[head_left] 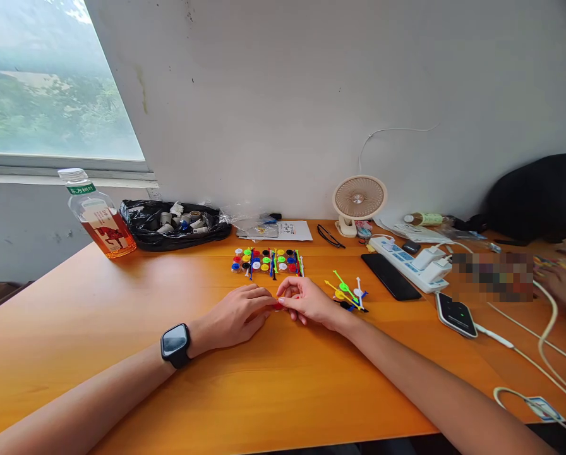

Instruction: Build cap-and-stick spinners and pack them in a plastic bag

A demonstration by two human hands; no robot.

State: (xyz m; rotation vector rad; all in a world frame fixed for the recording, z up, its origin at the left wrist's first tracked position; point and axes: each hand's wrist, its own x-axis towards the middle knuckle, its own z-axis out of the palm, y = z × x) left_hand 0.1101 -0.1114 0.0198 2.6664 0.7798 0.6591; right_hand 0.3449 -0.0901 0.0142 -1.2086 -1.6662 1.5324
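Note:
My left hand (238,316), with a black watch on the wrist, and my right hand (314,303) meet above the table. Between their fingertips is a small red plastic piece (278,306), mostly covered by the fingers. Both hands are closed in a pinch on it. Just beyond lie rows of coloured round discs (265,260) in red, white, blue, green, yellow and black, with thin coloured arrows (273,264) laid across them. To the right of my right hand is a loose pile of arrow-shaped plastic pieces (347,292) in yellow, green, white, blue and black.
A tea bottle (100,221) and a black bag of scraps (179,224) stand at the left. A fan (359,199), glasses (330,236), a black phone (391,277), a power strip (409,262) and a charging device (456,314) with cables lie rightward. Another person's hand (565,281) shows far right.

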